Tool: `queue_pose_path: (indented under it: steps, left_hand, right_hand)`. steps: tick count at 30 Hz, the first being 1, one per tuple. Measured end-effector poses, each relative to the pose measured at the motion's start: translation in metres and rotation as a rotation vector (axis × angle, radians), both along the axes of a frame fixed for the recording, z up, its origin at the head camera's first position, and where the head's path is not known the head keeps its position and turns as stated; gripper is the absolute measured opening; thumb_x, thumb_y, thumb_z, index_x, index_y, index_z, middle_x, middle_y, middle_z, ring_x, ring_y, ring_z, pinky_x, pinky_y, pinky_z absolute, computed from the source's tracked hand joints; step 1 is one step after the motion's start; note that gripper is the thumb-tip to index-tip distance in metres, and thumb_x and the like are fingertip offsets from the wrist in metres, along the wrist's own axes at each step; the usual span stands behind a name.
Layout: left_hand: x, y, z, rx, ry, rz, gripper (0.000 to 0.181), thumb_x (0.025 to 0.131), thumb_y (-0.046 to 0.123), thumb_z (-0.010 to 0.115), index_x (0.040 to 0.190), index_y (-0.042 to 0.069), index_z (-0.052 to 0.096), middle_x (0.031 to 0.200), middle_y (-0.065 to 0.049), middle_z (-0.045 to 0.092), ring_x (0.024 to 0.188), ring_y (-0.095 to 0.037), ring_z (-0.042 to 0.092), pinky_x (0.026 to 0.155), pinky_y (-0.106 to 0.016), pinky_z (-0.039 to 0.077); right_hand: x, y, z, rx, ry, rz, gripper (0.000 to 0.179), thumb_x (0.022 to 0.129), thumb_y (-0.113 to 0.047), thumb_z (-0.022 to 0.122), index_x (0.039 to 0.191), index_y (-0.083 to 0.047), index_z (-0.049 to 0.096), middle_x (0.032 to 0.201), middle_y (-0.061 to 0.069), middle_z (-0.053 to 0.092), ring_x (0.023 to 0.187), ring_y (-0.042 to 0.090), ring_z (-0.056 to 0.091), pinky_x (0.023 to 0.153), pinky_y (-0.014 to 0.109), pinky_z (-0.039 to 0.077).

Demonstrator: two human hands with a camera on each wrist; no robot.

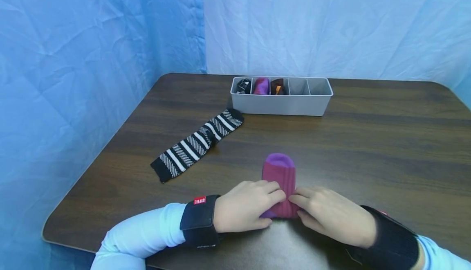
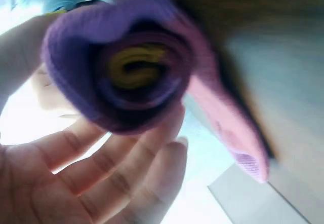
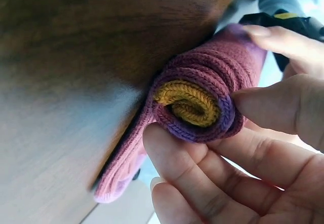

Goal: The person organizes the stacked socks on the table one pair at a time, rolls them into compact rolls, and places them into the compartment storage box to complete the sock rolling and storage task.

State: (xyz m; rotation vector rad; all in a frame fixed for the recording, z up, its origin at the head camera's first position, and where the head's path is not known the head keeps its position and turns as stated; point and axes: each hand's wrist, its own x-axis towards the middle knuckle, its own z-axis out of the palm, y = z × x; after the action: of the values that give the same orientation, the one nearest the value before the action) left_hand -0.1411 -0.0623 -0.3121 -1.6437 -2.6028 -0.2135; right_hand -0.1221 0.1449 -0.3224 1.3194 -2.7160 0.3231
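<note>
A maroon sock with purple patches [image 1: 280,172] lies lengthwise on the table, its near end rolled up and its flat purple end pointing away. My left hand [image 1: 247,206] holds the roll from the left, thumb on the near side and fingers over the top. From the other side my right hand [image 1: 329,210] grips the roll's right end. In the right wrist view the coiled end shows a mustard-yellow core [image 3: 195,105] inside maroon and purple layers. The left wrist view shows a looser purple fold [image 2: 76,57] round the coil's other end.
A black sock with white stripes [image 1: 195,145] lies flat, slanting across the table's left half. Behind it stands a grey divided box [image 1: 281,105]; its left three compartments hold a black-and-white bundle [image 1: 243,86], a purple-maroon bundle [image 1: 261,86] and a dark brown bundle [image 1: 277,86].
</note>
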Motion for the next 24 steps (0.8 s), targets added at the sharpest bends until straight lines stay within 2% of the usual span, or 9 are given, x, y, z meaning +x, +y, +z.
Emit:
queue_pose_path:
  steps: [5, 11, 16, 19, 24]
  left_hand:
    - [-0.002, 0.001, -0.005, -0.001, -0.011, 0.025, 0.031, 0.071, 0.022, 0.061, 0.101, 0.015, 0.054, 0.083, 0.006, 0.053, 0.070, -0.001, 0.047, 0.060, -0.012, 0.039]
    - [-0.004, 0.001, -0.003, 0.033, -0.096, 0.033, 0.023, 0.071, 0.019, 0.060, 0.092, 0.013, 0.056, 0.076, 0.007, 0.052, 0.062, 0.001, 0.043, 0.055, -0.009, 0.033]
    - [-0.008, 0.000, -0.001, 0.052, -0.239, 0.024, 0.013, 0.071, 0.016, 0.059, 0.083, 0.013, 0.056, 0.068, 0.009, 0.050, 0.056, 0.002, 0.042, 0.050, -0.006, 0.031]
    - [-0.011, 0.000, -0.001, 0.045, -0.335, 0.000, 0.009, 0.071, 0.015, 0.058, 0.079, 0.013, 0.055, 0.066, 0.009, 0.051, 0.055, 0.004, 0.042, 0.050, -0.005, 0.033]
    - [-0.017, -0.001, 0.000, 0.015, -0.454, -0.013, 0.008, 0.075, 0.014, 0.056, 0.083, 0.012, 0.058, 0.069, 0.008, 0.053, 0.055, 0.005, 0.044, 0.051, -0.006, 0.036]
  right_hand:
    - [0.000, 0.000, 0.000, 0.003, -0.002, 0.005, 0.025, 0.071, -0.014, 0.062, 0.096, -0.011, 0.060, 0.090, -0.006, 0.057, 0.073, 0.001, 0.052, 0.061, 0.021, 0.045]
    - [-0.002, 0.001, -0.001, -0.141, 0.154, 0.059, 0.035, 0.064, -0.012, 0.068, 0.097, -0.011, 0.058, 0.093, -0.007, 0.054, 0.077, 0.004, 0.053, 0.065, 0.022, 0.046]
    - [0.000, -0.002, 0.001, -0.220, 0.198, 0.115, 0.033, 0.063, -0.016, 0.070, 0.093, -0.015, 0.057, 0.094, -0.009, 0.052, 0.081, 0.004, 0.051, 0.068, 0.024, 0.046]
    - [0.002, -0.003, -0.001, -0.226, 0.207, 0.160, 0.033, 0.061, -0.018, 0.072, 0.091, -0.017, 0.058, 0.092, -0.009, 0.054, 0.081, 0.005, 0.052, 0.069, 0.024, 0.045]
    - [0.002, -0.003, -0.003, -0.202, 0.203, 0.167, 0.030, 0.061, -0.016, 0.071, 0.088, -0.017, 0.058, 0.086, -0.010, 0.054, 0.076, 0.003, 0.052, 0.065, 0.019, 0.044]
